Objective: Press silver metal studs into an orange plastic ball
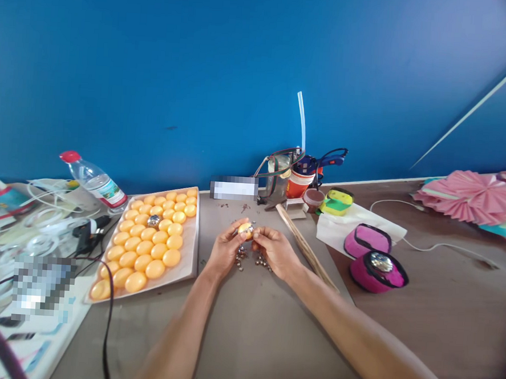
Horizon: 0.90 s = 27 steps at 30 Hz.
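My left hand (228, 246) is closed around an orange ball (246, 229), like a ping-pong ball, partly covered with shiny silver pieces. At the ball's right side my right hand (274, 248) is closed in a pinch; what lies between its fingertips is too small to make out. Small shiny metal beads (241, 257) lie on the grey mat (244, 332) beneath both hands. To the left stands a white tray (197, 237) filled with rows of orange balls (144, 248). Among them sits one silver-covered ball (154, 221).
A water bottle (101, 187) leans behind the tray, with cables (108, 318) nearby. Wooden sticks (303, 244) lie right of my hands. Beyond are an orange cup (299, 184), a yellow band (337, 201), magenta bands (373, 282) and a pink paper fan (471, 197).
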### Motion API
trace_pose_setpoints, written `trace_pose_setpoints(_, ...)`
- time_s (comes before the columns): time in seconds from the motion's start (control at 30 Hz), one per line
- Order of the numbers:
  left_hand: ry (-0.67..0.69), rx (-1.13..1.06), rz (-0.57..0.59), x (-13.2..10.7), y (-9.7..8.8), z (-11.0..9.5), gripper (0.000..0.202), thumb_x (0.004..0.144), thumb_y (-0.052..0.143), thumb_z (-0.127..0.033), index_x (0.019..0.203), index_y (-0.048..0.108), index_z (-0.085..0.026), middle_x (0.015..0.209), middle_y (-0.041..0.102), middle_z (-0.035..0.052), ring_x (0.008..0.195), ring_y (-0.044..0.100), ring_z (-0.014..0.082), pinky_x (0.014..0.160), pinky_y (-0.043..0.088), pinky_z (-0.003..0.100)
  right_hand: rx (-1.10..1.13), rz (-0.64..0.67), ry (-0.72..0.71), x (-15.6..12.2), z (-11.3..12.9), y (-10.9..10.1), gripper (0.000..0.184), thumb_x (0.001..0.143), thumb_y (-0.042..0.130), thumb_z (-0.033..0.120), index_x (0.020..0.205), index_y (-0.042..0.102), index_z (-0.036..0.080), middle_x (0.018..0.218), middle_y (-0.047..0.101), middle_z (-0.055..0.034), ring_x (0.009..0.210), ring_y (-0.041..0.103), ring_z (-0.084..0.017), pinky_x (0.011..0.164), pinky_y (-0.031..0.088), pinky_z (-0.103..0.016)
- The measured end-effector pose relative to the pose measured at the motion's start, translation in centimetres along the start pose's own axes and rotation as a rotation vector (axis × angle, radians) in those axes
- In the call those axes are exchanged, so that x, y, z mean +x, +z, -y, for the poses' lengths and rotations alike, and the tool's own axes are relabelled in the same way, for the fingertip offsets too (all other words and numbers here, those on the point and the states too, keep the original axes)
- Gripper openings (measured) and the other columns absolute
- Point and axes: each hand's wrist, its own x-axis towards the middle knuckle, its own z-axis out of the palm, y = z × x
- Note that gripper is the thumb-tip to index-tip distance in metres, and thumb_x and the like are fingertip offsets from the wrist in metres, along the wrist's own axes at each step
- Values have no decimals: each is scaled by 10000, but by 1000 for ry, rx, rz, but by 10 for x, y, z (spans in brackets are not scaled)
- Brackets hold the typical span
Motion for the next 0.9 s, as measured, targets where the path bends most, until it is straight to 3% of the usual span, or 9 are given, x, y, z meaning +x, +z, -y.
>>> trace_pose_setpoints(0.43,-10,101,16,-4,3,-1,426,707,688,-298,1120,630,-209,1031,667,39,924,589,180,855,428,291,104,-100,36,-1,0,5,297,511,753,337,631,542,165,518,546,35,503,482,-98,530,350,-242)
trace_pose_setpoints(0.57,-39,-110,68,-2,6,-3,396,720,682,-290,1104,628,-211,971,680,40,847,611,161,824,453,312,163,-50,88,2,2,2,322,503,755,324,622,489,186,497,506,54,473,440,-93,499,314,-239)
trace_pose_setpoints(0.63,-39,-230,92,0,5,-5,385,725,680,-290,1097,626,-206,932,687,46,805,624,158,806,465,325,137,-12,48,3,5,-2,275,558,715,332,640,493,191,508,487,59,467,420,-91,498,309,-240)
trace_pose_setpoints(0.7,-34,-303,90,1,3,-7,379,736,672,-294,1099,619,-198,932,689,60,789,636,159,805,470,333,-36,-4,-73,6,8,-7,175,637,648,313,677,527,193,547,492,54,489,430,-95,522,327,-246)
trace_pose_setpoints(0.77,-35,-342,80,3,0,-10,384,750,660,-299,1115,602,-197,964,684,72,787,645,158,812,471,333,-411,-9,-229,8,10,-14,59,704,577,250,715,578,192,625,548,27,552,473,-113,576,359,-259)
trace_pose_setpoints(0.9,-36,-374,108,3,-2,-13,432,746,667,-292,1158,560,-211,1039,665,82,820,651,162,822,470,318,-1122,119,-402,7,10,-21,117,760,520,171,771,637,176,818,614,-49,756,553,-163,723,379,-291)
